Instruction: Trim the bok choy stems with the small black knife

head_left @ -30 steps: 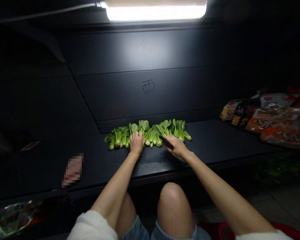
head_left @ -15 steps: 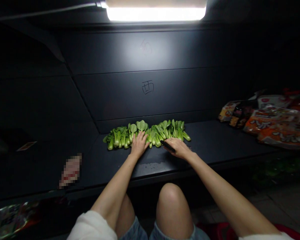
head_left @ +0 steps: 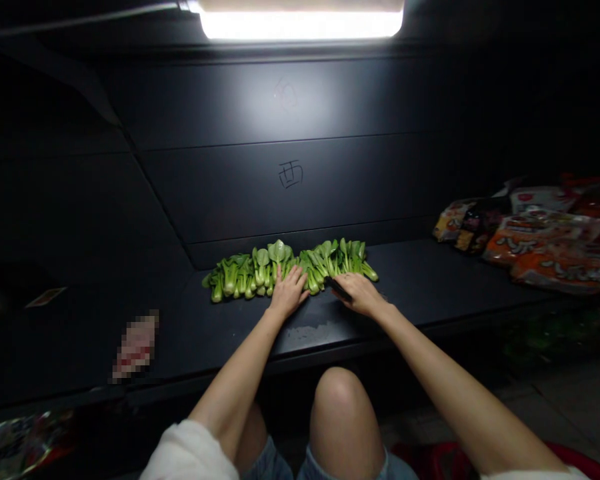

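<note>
A row of green bok choy (head_left: 235, 275) lies side by side along the dark shelf (head_left: 410, 287), leaves toward the back panel and pale stem ends toward me. My left hand (head_left: 289, 292) rests on the stems near the middle of the row, palm down with its fingers apart. Just to its right, my right hand (head_left: 360, 293) is closed around a long black object (head_left: 338, 289) whose kind I cannot make out. That hand is at the stem ends of the right part of the row and hides some of them.
Orange and yellow packaged food bags (head_left: 545, 247) are heaped at the right end of the shelf. A small card (head_left: 46, 297) and a blurred-out pinkish item (head_left: 136, 347) lie to the left. A bright lamp (head_left: 303, 24) hangs above. Shiny packets (head_left: 20, 437) sit lower left.
My left hand has shifted right along the bok choy, closer to my right hand. My right hand keeps the black object at nearly the same place. The view has turned slightly.
</note>
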The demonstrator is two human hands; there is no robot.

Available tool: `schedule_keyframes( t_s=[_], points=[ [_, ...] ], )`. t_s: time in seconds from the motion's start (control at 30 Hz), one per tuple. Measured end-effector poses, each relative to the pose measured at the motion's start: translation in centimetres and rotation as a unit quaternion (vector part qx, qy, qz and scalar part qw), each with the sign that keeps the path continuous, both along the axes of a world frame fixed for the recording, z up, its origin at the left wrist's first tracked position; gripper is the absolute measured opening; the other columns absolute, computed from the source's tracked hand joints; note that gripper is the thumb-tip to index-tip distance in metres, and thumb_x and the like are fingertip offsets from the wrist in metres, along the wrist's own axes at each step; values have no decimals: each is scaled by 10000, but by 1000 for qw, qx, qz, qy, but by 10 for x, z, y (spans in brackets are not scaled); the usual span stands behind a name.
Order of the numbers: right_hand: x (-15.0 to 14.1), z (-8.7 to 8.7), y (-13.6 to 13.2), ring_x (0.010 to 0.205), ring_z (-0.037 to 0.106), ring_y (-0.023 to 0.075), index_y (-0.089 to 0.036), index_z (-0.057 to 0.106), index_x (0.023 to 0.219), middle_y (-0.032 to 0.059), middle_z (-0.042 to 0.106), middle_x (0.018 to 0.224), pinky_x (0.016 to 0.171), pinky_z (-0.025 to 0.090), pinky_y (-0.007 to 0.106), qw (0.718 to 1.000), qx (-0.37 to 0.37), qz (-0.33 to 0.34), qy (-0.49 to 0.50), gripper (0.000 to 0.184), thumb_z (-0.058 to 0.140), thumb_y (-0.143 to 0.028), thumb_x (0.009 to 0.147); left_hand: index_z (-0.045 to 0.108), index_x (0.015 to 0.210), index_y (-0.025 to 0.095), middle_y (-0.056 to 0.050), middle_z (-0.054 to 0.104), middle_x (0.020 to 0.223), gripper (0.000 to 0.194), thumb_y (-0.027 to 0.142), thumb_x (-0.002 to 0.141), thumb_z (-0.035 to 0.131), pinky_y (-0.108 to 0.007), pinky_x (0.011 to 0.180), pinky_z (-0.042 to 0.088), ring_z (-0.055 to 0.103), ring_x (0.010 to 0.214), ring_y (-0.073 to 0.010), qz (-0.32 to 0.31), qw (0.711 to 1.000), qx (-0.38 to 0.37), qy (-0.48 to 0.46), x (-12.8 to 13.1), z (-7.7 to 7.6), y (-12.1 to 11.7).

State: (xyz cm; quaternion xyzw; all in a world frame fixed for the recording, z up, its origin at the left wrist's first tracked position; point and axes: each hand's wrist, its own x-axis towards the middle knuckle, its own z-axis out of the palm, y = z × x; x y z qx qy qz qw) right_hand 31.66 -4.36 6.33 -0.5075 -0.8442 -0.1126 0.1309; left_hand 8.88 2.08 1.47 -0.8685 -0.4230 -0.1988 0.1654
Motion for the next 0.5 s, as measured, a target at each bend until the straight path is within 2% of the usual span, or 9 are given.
schedule_keyframes(
  t_s=[0.1, 0.27, 0.4, 0.5],
  points=[
    [6, 1, -1, 1025, 608, 243, -120, 602, 1110, 148, 678, 1105, 859, 424, 322, 1000, 3, -26, 5, 298, 447, -327, 963, 536, 1314, 190, -146, 524, 1416, 460, 409, 914, 480, -626, 1172, 50, 419, 1367, -277, -3, 1000, -5, -11, 11, 0, -1],
    [17, 2, -4, 990, 621, 242, -129, 623, 1056, 137, 697, 1032, 844, 431, 315, 997, -4, -71, -1, 272, 439, -307, 964, 514, 1332, 187, -152, 515, 1421, 471, 407, 919, 467, -623, 1174, 87, 422, 1364, -269, 5, 999, -24, -27, 31, 4, 0],
    [24, 4, -6, 1029, 613, 240, -132, 615, 1078, 147, 689, 1072, 874, 430, 316, 997, -3, -71, 12, 275, 442, -313, 962, 465, 1381, 180, -156, 455, 1471, 522, 384, 902, 507, -589, 1168, 186, 376, 1394, -281, 10, 999, -44, -15, 45, 7, 5],
    [28, 6, -6, 1052, 606, 241, -127, 599, 1111, 153, 685, 1087, 901, 428, 324, 998, -11, -62, 22, 286, 450, -316, 956, 442, 1405, 217, -136, 399, 1513, 532, 324, 893, 535, -555, 1157, 246, 337, 1414, -297, -1, 998, -59, 0, 56, 9, 10]
  ],
)
